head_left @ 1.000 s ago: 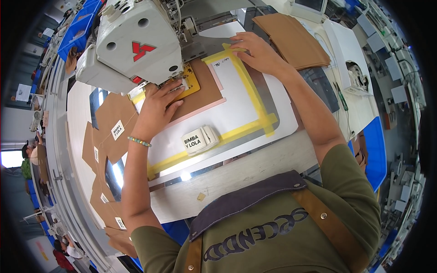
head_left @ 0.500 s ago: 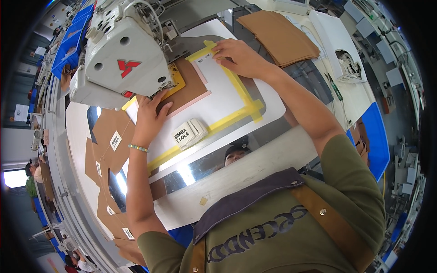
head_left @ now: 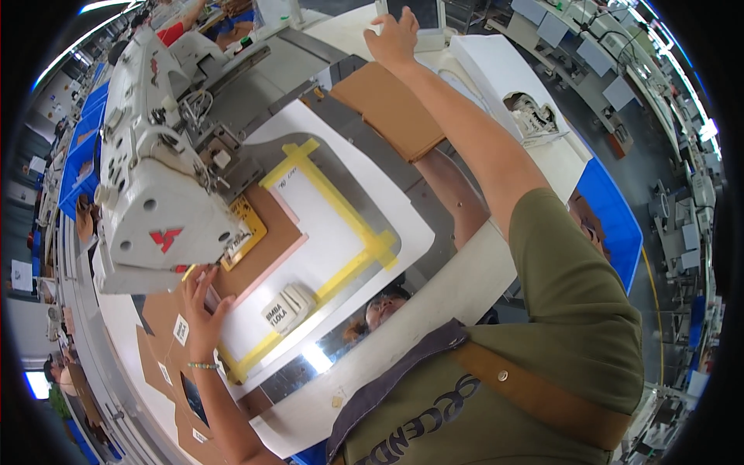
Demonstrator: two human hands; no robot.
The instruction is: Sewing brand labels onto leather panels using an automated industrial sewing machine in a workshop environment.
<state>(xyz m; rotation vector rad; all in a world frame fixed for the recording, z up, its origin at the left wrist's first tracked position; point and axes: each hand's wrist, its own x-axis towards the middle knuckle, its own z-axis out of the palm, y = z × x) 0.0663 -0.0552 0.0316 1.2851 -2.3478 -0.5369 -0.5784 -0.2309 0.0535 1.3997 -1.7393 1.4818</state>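
Observation:
My left hand [head_left: 205, 314] lies with fingers spread at the near corner of a brown flat piece [head_left: 277, 223], beside the head of a white industrial sewing machine [head_left: 143, 209]. A yellow clamp plate [head_left: 249, 236] rests on that piece, with a white label partly seen inside it. Under them is a white template board [head_left: 333, 240] edged with yellow tape and pink strips. A small stack of white labels [head_left: 287, 308] sits on the board. Stretched far forward, my right hand [head_left: 394, 40] is in front of a grey-framed panel [head_left: 428, 14], fingers apart and holding nothing visible.
A stack of brown pieces [head_left: 391, 108] lies beneath my right forearm. Right of it stands an open white box [head_left: 496, 70] with labels inside, then a blue bin [head_left: 612, 225]. Labelled brown pieces [head_left: 159, 333] overlap at the left. Another person's arm [head_left: 190, 15] shows at the far left.
My right hand has left the template's far corner and reached forward toward the panel. My left hand stays beside the brown piece near the machine head. The head view has shifted.

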